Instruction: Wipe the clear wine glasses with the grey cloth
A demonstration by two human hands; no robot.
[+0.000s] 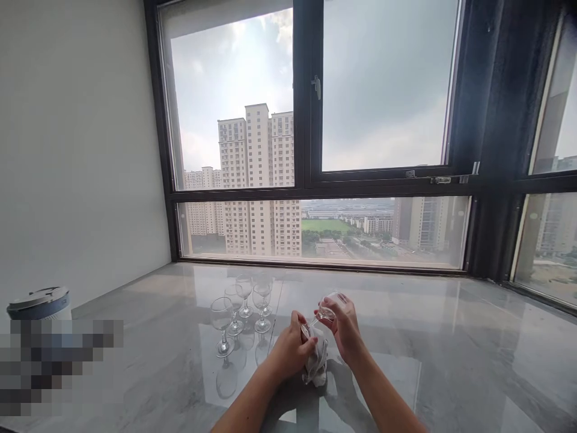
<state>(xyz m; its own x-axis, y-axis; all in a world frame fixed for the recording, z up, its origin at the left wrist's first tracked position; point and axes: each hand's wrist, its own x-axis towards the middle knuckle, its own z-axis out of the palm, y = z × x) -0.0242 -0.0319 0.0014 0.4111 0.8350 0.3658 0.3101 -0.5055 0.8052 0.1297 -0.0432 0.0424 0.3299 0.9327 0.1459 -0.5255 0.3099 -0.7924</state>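
A small stemmed wine glass [325, 310] is tilted between my hands, just above the sill. My right hand [343, 323] is closed around its bowl. My left hand [292, 347] grips a white cloth [317, 361] near the foot end of the glass, and the cloth hangs down below the fingers. The foot itself is mostly hidden by that hand and the cloth. To the left, several similar wine glasses stand upright in a group, the nearest glass [222, 325] in front and another glass [262, 304] at the group's right side.
The grey, glossy marble-look sill [148, 337] reflects the glasses. At the far left stands a white container with a blue band [42, 304], beside a blurred-out patch. A dark-framed window [311, 191] rises behind, with a pale wall [81, 144] on the left.
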